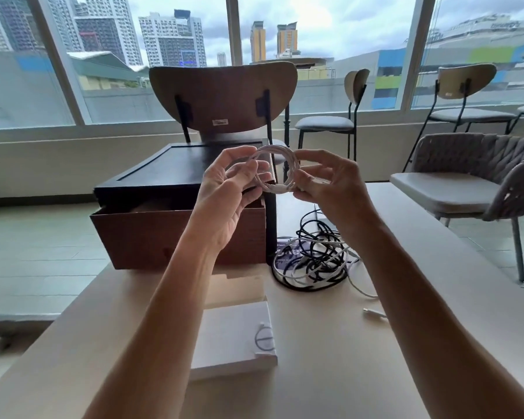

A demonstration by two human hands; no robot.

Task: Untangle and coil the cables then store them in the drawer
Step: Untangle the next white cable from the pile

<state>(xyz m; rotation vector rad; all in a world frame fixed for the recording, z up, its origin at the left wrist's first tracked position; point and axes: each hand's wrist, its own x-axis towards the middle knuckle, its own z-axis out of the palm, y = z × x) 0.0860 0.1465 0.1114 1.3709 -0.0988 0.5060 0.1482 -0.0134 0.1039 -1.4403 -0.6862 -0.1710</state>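
Note:
Both hands hold a coiled white cable (280,160) up in the air, above the drawer box. My left hand (227,189) grips the coil's left side, fingers curled through the loop. My right hand (324,182) pinches the coil's lower right part near its plug end. The brown wooden drawer (152,234) stands pulled out of its dark cabinet (176,167) on the table's left. A tangle of black and white cables (312,258) lies on the table to the right of the drawer, with a loose white plug end (374,313) trailing toward me.
A white box (233,337) with a small coiled cable (265,338) on it lies on the light table (345,373) near me. A printed card lies under the tangle. A wooden chair (224,95) stands behind the cabinet; more chairs (466,182) are to the right.

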